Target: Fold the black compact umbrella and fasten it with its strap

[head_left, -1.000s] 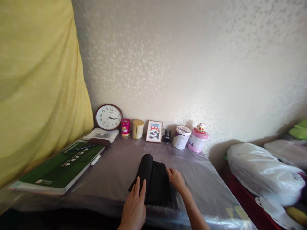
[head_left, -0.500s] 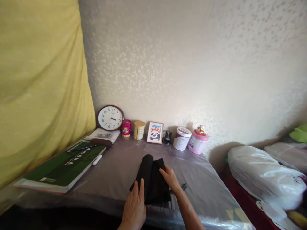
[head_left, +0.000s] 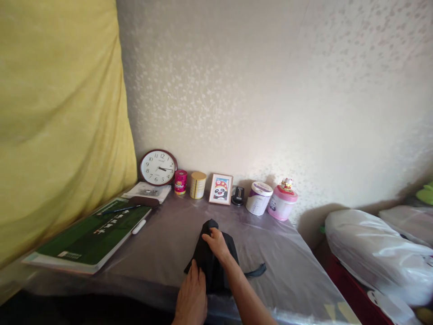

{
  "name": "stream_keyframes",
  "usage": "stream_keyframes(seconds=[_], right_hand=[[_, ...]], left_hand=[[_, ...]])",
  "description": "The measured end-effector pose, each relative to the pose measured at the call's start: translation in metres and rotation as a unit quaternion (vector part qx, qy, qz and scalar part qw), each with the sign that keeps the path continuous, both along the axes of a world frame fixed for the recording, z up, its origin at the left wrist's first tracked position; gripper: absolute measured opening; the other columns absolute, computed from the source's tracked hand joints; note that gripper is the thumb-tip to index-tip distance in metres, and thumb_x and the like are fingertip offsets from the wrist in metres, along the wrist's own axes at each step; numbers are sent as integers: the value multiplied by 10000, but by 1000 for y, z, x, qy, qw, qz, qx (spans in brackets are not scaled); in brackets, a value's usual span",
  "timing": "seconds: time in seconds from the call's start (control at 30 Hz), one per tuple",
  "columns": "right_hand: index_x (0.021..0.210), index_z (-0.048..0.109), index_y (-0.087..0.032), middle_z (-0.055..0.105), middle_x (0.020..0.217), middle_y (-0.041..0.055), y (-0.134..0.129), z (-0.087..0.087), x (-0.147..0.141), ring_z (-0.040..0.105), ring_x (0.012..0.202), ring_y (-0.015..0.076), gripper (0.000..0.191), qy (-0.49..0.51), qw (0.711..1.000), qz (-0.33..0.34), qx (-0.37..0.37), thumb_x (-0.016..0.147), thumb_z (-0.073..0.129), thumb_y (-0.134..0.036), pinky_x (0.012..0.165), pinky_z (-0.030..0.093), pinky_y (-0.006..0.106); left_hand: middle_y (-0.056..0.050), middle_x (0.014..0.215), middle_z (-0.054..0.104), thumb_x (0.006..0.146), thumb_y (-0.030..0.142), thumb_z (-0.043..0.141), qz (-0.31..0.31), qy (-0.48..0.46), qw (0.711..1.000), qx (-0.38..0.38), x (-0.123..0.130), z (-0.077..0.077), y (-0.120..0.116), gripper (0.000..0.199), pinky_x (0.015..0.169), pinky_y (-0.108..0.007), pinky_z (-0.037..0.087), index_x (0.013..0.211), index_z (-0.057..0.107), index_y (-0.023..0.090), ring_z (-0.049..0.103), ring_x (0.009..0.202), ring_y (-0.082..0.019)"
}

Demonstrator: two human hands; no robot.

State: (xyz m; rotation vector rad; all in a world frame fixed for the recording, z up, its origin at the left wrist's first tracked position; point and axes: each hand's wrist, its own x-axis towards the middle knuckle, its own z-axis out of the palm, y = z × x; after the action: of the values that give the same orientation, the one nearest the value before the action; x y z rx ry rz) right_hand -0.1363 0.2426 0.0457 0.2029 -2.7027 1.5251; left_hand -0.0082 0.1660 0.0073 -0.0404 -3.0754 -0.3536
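A black folded cloth [head_left: 215, 271] lies near the front of the table, its left part raised in a soft roll. My right hand [head_left: 216, 243] reaches across it and pinches the top of that roll. Flat against the lower left edge of the cloth rests my left hand [head_left: 192, 291], its fingers stretched out and close together. A dark strap [head_left: 256, 271] sticks out to the right from under my right forearm; where it joins the cloth is hidden.
Along the wall stand a clock [head_left: 158, 167], a pink can [head_left: 180, 182], a yellow-lidded can [head_left: 198, 185], a framed panda picture [head_left: 220, 189], a black stapler-like object [head_left: 238, 196] and two tubs [head_left: 259, 198]. A green book [head_left: 91, 237] lies left; white bags [head_left: 368, 253] sit right.
My right hand has moved from the cloth's right edge up and left onto the roll, and the cloth's right part has shifted. More of the strap shows. My left hand stays nearly in place.
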Motion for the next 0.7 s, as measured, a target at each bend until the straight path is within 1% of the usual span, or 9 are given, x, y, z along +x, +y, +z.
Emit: stream_keyframes(seconds=[0.07, 0.17, 0.27, 0.37, 0.43, 0.5, 0.53, 0.6, 0.7], right_hand=[[1022, 595, -124, 640, 777, 35, -3, -2, 0, 590, 747, 163, 334, -16, 999, -8, 48, 713, 574, -247, 631, 417, 231], [1104, 545, -110, 646, 907, 78, -6, -2, 1, 598, 874, 184, 409, -32, 994, -1, 101, 724, 576, -256, 705, 417, 237], [1091, 546, -104, 662, 894, 87, -7, 1, 4, 610, 857, 192, 400, -32, 990, 10, 138, 719, 576, -248, 688, 415, 241], [1046, 562, -111, 682, 754, 55, -8, 6, 9, 628, 722, 165, 331, -29, 988, 60, 138, 764, 526, -280, 628, 414, 228], [968, 592, -136, 685, 683, 29, -9, 10, 14, 626, 646, 137, 265, -21, 985, 122, 123, 820, 455, -308, 612, 413, 212], [855, 620, -161, 693, 678, 19, -9, 12, 18, 627, 639, 123, 252, -3, 978, 170, 125, 846, 418, -312, 615, 411, 201], [804, 628, -169, 698, 692, 17, -9, 14, 20, 630, 654, 122, 254, 7, 974, 185, 132, 848, 418, -306, 617, 411, 198], [764, 638, -179, 704, 720, 11, -8, 15, 22, 633, 690, 123, 249, 22, 967, 206, 145, 847, 433, -294, 625, 412, 194], [822, 654, -200, 705, 768, -6, -4, 16, 26, 630, 714, 115, 234, 38, 960, 244, 133, 857, 440, -286, 645, 421, 191]], left_hand=[[-178, 1401, 315, 689, 58, 410, 0, 10, 1000, 12, -1, -5, -1, 547, 975, -339, 365, 1232, 462, 92, 395, 1234, -248], [-180, 1393, 330, 719, 88, 407, 3, 24, 1000, 8, -1, -13, -5, 514, 960, -324, 381, 1231, 456, 87, 443, 1197, -225], [-187, 1324, 433, 769, 165, 401, -10, 48, 999, -10, 2, -18, -15, 469, 925, -322, 418, 1224, 457, 65, 510, 1125, -223], [-151, 1153, 587, 807, 260, 384, -26, 98, 995, -11, 8, -12, -27, 420, 859, -355, 465, 1175, 507, 97, 572, 1020, -237], [-125, 1064, 624, 824, 279, 354, -29, 138, 990, -10, 9, -3, -30, 364, 799, -366, 488, 1084, 567, 139, 590, 962, -240], [-100, 1019, 626, 818, 268, 357, -44, 168, 985, 2, 8, 4, -28, 318, 765, -357, 496, 1015, 590, 176, 596, 918, -225], [-91, 1024, 619, 807, 268, 379, -53, 180, 982, 10, 5, 5, -26, 301, 778, -360, 494, 1010, 588, 189, 591, 921, -220], [-101, 1106, 586, 768, 293, 450, -67, 204, 976, 24, -1, 1, -19, 335, 844, -387, 475, 1068, 563, 196, 564, 997, -238], [-143, 1256, 494, 719, 317, 510, -67, 207, 976, 27, -11, -16, -12, 474, 895, -393, 458, 1171, 505, 175, 497, 1125, -274]])
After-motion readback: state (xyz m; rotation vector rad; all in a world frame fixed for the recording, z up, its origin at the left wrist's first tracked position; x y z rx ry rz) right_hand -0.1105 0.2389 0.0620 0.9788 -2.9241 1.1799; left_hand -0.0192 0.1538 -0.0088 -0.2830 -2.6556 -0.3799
